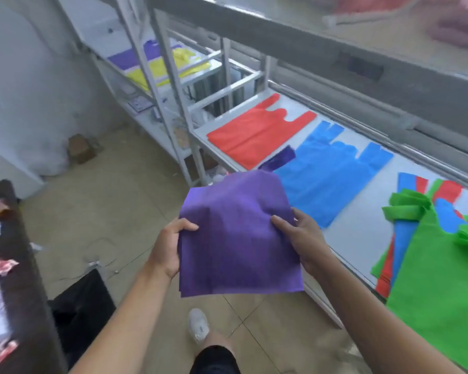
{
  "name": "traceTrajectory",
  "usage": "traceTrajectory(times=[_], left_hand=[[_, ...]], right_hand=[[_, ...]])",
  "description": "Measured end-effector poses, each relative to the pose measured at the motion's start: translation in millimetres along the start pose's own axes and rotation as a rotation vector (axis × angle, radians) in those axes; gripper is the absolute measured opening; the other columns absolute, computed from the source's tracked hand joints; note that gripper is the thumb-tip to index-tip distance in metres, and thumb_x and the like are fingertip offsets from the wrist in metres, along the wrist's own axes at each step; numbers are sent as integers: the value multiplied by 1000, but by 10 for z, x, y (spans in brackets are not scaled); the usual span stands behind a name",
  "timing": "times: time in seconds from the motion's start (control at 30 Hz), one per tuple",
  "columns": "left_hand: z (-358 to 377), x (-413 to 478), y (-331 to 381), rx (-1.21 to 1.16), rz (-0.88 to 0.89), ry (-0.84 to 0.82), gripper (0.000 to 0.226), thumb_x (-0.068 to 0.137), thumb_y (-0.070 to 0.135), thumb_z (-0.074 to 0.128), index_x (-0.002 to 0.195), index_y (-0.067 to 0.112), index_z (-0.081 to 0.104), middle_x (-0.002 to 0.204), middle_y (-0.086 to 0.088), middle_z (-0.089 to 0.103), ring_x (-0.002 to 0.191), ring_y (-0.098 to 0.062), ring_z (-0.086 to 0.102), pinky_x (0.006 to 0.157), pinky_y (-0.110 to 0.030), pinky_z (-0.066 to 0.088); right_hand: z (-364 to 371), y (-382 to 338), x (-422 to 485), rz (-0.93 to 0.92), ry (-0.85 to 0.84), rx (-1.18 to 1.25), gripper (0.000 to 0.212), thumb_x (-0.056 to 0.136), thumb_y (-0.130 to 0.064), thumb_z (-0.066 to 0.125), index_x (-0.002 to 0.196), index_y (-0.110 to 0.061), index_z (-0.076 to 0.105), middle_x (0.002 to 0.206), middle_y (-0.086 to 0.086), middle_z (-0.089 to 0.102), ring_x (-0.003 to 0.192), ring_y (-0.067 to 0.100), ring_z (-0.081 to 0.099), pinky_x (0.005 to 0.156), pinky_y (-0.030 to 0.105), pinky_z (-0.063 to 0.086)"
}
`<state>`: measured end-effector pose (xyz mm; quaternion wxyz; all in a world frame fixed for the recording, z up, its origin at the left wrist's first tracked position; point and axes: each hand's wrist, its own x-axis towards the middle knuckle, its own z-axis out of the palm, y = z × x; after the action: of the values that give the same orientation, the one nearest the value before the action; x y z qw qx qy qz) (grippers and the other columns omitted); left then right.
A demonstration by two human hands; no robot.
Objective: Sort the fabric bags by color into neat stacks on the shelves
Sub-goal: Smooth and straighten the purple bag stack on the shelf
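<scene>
Two hands hold one purple bag in the air above the floor, just off the front edge of the near shelf. The left hand grips the bag's left edge, thumb on top and fingers curled beneath the cloth. The right hand grips the right edge the same way, thumb pressed onto the upper face. The bag lies between the two hands, roughly flat with its far side raised, and a darker purple strip of it reaches out past the far edge toward the shelf.

On the near shelf, a red stack lies at the left end, and a blue stack sits just beside it to the right. Further right, a green bag overhangs the front edge, lying on top of a mixed pile of blue, red and green bags. On a second shelf unit well behind, a purple stack and a yellow stack lie side by side.
</scene>
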<state>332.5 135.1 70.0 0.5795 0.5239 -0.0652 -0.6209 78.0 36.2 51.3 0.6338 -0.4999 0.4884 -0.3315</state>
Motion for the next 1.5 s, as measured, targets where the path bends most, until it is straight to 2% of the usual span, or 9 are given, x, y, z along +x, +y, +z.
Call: traceTrajectory(times=[0.1, 0.17, 0.37, 0.53, 0.67, 0.8, 0.93, 1.3, 1.5], left_hand=[[-539, 239, 209, -16, 39, 18, 31, 93, 8, 55, 120, 1, 69, 107, -17, 76, 90, -29, 75, 79, -34, 61], [-915, 404, 359, 16, 66, 37, 34, 99, 9, 56, 131, 0, 64, 118, -21, 73, 96, -31, 73, 83, -37, 61], [-1969, 800, 1112, 94, 150, 180, 27, 101, 7, 61, 127, 1, 64, 122, -22, 72, 107, -34, 71, 93, -44, 60], [-2610, 970, 1988, 114, 213, 289, 24, 96, 9, 70, 119, 1, 68, 115, -20, 75, 113, -40, 70, 102, -51, 55], [-2973, 1192, 2648, 148, 239, 298, 28, 95, 13, 73, 120, 4, 68, 117, -16, 76, 111, -37, 72, 103, -56, 53], [-3182, 1670, 3216, 51, 271, 307, 32, 95, 12, 70, 127, 9, 66, 121, -15, 75, 113, -37, 71, 101, -54, 54], [-3440, 2390, 3808, 14, 276, 310, 35, 97, 10, 66, 132, 14, 64, 123, -10, 74, 113, -32, 72, 98, -46, 56], [-4098, 4599, 6236, 151, 292, 338, 27, 96, 5, 66, 122, 9, 68, 119, -17, 75, 111, -37, 71, 100, -48, 55], [-4323, 5937, 7565, 281, 317, 199, 28, 93, 8, 68, 122, 11, 69, 119, -17, 75, 109, -38, 72, 96, -49, 55]], right_hand=[[462, -42, 458, -49, -114, -165, 17, 97, -16, 69, 108, -25, 78, 105, -5, 80, 99, 15, 75, 89, 34, 56], [856, -21, 767, 13, -175, -177, 21, 98, -17, 67, 110, -28, 79, 109, -3, 79, 99, 18, 74, 91, 38, 54], [2193, 7, 1618, 306, -256, -3, 26, 93, -14, 71, 116, -23, 78, 119, 10, 76, 99, 25, 73, 96, 43, 55], [3300, -283, 2134, 423, -285, 6, 29, 84, -16, 78, 113, -13, 78, 104, 15, 77, 85, 30, 74, 91, 46, 55], [3966, -440, 2555, 326, -325, -69, 26, 86, -21, 81, 109, -7, 78, 111, 22, 76, 94, 30, 74, 95, 47, 55], [4519, -572, 3222, 168, -264, -113, 23, 88, -22, 80, 109, -13, 78, 105, 11, 79, 97, 24, 75, 93, 42, 56], [5047, -656, 4116, 186, -294, -19, 23, 92, -19, 75, 114, -10, 76, 108, 14, 78, 98, 30, 75, 93, 43, 58], [6588, -1527, 6691, 261, -326, 29, 23, 94, -22, 73, 115, -12, 76, 111, 19, 76, 101, 37, 73, 100, 55, 55], [7233, -2023, 7734, 189, -221, 42, 22, 96, -14, 68, 117, -8, 75, 115, 17, 76, 92, 24, 74, 79, 32, 58]])
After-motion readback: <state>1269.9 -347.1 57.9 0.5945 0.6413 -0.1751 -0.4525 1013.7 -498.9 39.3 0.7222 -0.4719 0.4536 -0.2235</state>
